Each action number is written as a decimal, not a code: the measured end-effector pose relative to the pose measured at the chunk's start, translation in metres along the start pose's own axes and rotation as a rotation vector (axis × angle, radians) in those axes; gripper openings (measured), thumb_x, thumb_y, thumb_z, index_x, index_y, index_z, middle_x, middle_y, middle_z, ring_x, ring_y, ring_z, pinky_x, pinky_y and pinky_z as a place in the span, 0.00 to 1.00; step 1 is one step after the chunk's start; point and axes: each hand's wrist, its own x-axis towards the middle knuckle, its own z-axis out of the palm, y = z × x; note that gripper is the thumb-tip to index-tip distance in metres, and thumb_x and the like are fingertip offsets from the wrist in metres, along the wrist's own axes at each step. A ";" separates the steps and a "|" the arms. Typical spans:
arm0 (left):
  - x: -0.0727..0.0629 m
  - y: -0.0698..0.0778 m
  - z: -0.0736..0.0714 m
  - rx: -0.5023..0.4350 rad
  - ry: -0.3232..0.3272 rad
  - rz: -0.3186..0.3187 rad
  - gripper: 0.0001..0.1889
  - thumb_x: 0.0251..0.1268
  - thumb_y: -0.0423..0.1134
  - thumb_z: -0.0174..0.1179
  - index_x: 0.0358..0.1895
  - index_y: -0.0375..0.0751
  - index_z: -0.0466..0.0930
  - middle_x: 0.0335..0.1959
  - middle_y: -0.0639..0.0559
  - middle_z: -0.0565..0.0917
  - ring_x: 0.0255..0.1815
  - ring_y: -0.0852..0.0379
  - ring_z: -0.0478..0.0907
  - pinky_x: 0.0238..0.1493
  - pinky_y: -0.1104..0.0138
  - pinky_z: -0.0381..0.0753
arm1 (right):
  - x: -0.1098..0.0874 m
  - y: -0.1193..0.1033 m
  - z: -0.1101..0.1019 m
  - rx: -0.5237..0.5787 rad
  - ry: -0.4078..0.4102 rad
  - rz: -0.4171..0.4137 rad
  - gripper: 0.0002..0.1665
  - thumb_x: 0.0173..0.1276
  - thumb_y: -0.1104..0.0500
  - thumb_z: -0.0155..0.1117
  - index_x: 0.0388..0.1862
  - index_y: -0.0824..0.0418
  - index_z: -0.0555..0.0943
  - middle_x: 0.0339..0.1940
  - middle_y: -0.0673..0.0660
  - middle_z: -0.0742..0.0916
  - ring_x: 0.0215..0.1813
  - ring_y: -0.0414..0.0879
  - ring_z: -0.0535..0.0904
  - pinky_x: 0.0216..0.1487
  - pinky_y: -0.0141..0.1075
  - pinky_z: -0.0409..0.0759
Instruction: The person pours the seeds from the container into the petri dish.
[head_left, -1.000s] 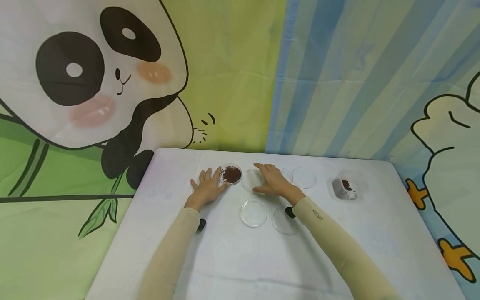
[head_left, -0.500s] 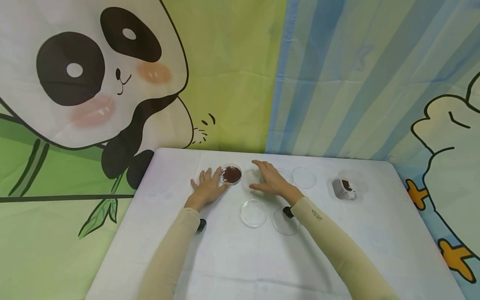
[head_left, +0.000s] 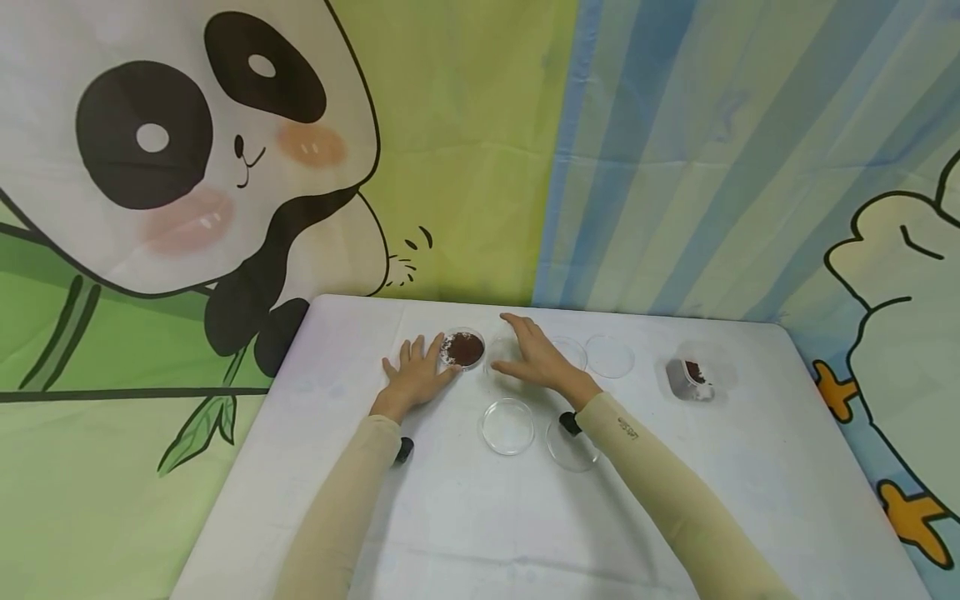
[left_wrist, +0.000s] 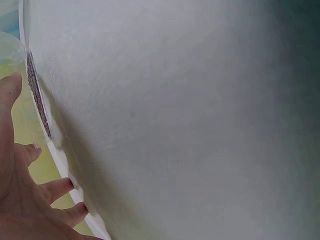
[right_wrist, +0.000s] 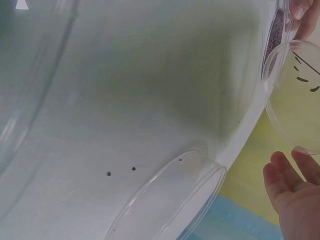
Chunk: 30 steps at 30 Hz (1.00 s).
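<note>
A round clear petri dish (head_left: 462, 349) with dark brown granules and some whitish bits in it sits near the table's far edge. My left hand (head_left: 412, 382) lies beside it with spread fingers, thumb and index finger at its rim. My right hand (head_left: 538, 360) holds a clear petri dish lid (right_wrist: 295, 100) by its edge between thumb and fingers, just right of the filled dish. In the right wrist view the lid is raised and partly overlaps the filled dish. The right thumb is out of that view.
Clear dishes or lids lie on the white table: one in front (head_left: 507, 427), one under the right forearm (head_left: 572, 450), and two behind the right hand, including one farther right (head_left: 609, 357). A small cup (head_left: 687, 380) with brown granules stands at right. Few dark crumbs dot the table.
My right hand has moved slightly left and toward the far edge with the lid, closer to the filled dish. The left hand has stayed in place.
</note>
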 end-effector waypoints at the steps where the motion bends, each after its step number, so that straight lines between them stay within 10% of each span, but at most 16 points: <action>1: 0.000 0.000 0.000 0.002 0.000 -0.001 0.45 0.70 0.71 0.45 0.82 0.54 0.43 0.80 0.34 0.46 0.78 0.30 0.35 0.65 0.26 0.32 | 0.001 0.000 0.000 0.007 0.003 -0.004 0.56 0.64 0.44 0.73 0.80 0.60 0.53 0.73 0.66 0.66 0.73 0.59 0.62 0.70 0.53 0.65; 30: 0.000 0.000 -0.003 -0.006 -0.012 0.002 0.45 0.70 0.70 0.45 0.82 0.54 0.44 0.80 0.33 0.46 0.78 0.30 0.36 0.64 0.25 0.32 | 0.037 -0.016 0.019 0.253 0.086 -0.018 0.58 0.59 0.52 0.78 0.80 0.58 0.53 0.72 0.71 0.64 0.68 0.59 0.68 0.67 0.51 0.71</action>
